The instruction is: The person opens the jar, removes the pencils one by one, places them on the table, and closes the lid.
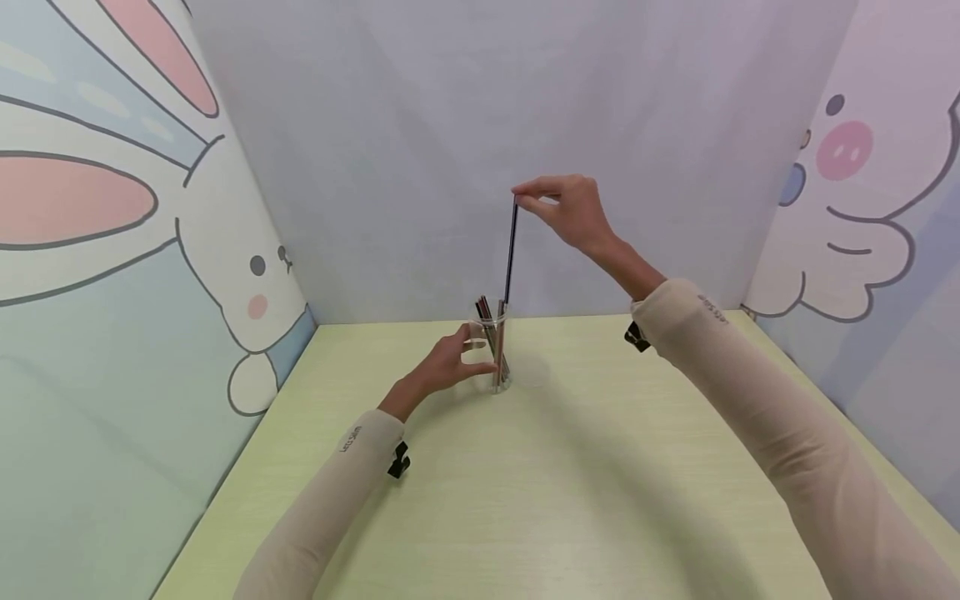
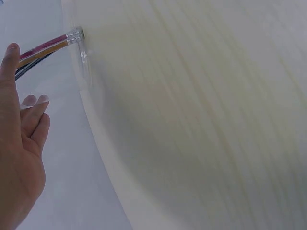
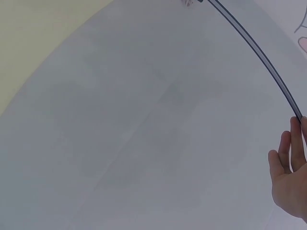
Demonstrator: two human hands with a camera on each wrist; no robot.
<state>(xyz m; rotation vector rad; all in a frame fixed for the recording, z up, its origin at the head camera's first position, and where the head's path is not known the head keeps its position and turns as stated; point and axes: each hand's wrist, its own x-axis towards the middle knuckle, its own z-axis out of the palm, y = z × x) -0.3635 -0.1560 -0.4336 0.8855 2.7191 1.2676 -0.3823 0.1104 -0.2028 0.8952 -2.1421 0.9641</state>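
Note:
A clear cup stands on the table near its back edge, holding several pencils that lean inside it. My left hand grips the cup from the left side, thumb toward the front. In the left wrist view, a pink pencil and an orange pencil show through the cup wall. High above the cup, my right hand pinches the top end of a long dark pencil between thumb and fingertips. This pencil hangs nearly upright, its lower end right at the cup's rim.
The pale wood-grain table runs back to a plain light wall. Side panels with a cartoon rabbit on the left and a white cartoon figure on the right bound the space.

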